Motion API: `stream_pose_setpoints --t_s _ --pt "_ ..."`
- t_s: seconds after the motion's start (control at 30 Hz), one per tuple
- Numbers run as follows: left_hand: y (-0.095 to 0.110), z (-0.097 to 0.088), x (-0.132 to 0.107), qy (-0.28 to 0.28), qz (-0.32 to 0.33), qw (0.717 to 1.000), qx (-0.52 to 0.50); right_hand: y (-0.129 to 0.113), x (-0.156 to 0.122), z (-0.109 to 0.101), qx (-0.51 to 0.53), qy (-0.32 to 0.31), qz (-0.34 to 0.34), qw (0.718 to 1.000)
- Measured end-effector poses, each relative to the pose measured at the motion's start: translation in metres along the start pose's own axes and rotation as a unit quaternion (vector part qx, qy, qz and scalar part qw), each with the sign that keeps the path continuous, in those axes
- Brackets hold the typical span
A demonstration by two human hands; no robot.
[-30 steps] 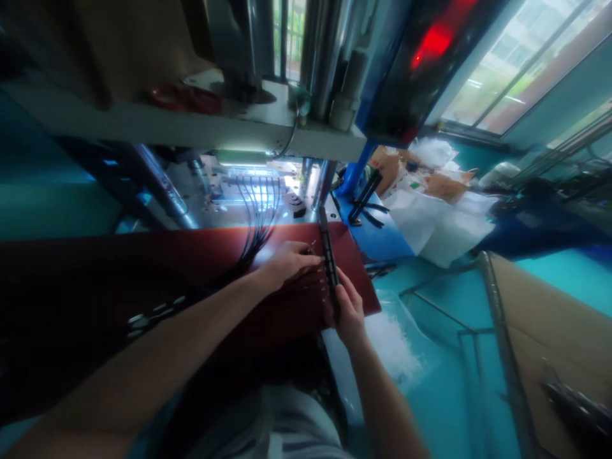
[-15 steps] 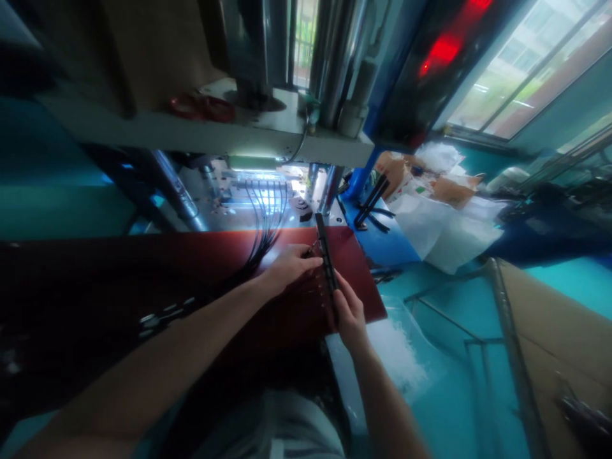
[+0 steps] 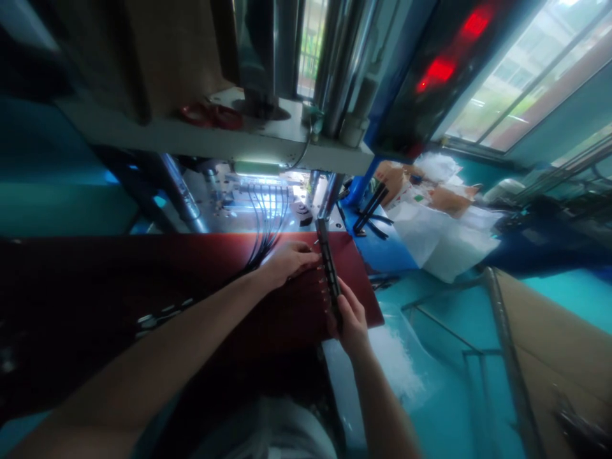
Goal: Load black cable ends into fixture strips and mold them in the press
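My right hand [image 3: 352, 313] is wrapped round the near end of a long black bar [image 3: 327, 258] with pale marks along its length. The bar is tilted, its far tip close to the press bed. Small pinkish tips stick out along its left side. My left hand [image 3: 289, 261] is closed in a pinch beside the bar's far half, fingertips at its left edge; what they hold is too small to make out. Several thin black cables [image 3: 258, 239] run from the lit press bed [image 3: 229, 217] over the red-brown tabletop [image 3: 191, 248] and pass behind my left wrist.
The press's pale crossbeam [image 3: 268, 140] spans above, with red-handled scissors [image 3: 210, 116] on it. Black upright pegs [image 3: 370, 210] stand on a blue surface at right, near white bags [image 3: 425, 233]. A cardboard box [image 3: 559, 338] sits at far right; dark parts with shiny ends [image 3: 162, 313] lie left.
My left fingers have drawn back slightly to the left of the bar. My right hand still grips the bar's near end. The whole view has shifted a little.
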State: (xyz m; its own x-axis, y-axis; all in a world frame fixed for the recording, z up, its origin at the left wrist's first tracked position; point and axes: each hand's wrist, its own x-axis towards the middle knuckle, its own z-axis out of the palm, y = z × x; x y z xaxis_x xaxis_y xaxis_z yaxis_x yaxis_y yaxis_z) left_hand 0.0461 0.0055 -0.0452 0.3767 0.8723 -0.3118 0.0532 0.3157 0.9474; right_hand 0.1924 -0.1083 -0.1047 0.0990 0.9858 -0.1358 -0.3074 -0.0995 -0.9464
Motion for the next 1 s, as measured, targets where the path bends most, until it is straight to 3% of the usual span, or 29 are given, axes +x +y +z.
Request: stream_pose_setpoints --t_s 0.13,0.4,0.63,0.9,1.0 --pt "0.000 -0.004 0.002 -0.031 -0.008 0.999 -0.021 -0.002 0.000 0.001 0.003 0.006 0.004 1.000" --pt "-0.007 -0.006 0.008 -0.041 -0.054 0.998 -0.011 0.001 0.000 0.000 0.009 0.001 0.001 1.000" --pt "-0.003 -0.002 0.004 0.018 0.058 0.995 0.079 -0.001 0.000 0.001 -0.013 0.010 0.008 1.000" --pt "0.004 -0.001 0.005 0.012 0.040 0.995 0.088 0.000 0.001 0.002 -0.037 0.012 -0.005 0.999" --pt "-0.002 -0.003 0.010 0.014 0.061 0.995 0.084 0.002 0.003 0.003 -0.055 0.008 -0.009 0.998"
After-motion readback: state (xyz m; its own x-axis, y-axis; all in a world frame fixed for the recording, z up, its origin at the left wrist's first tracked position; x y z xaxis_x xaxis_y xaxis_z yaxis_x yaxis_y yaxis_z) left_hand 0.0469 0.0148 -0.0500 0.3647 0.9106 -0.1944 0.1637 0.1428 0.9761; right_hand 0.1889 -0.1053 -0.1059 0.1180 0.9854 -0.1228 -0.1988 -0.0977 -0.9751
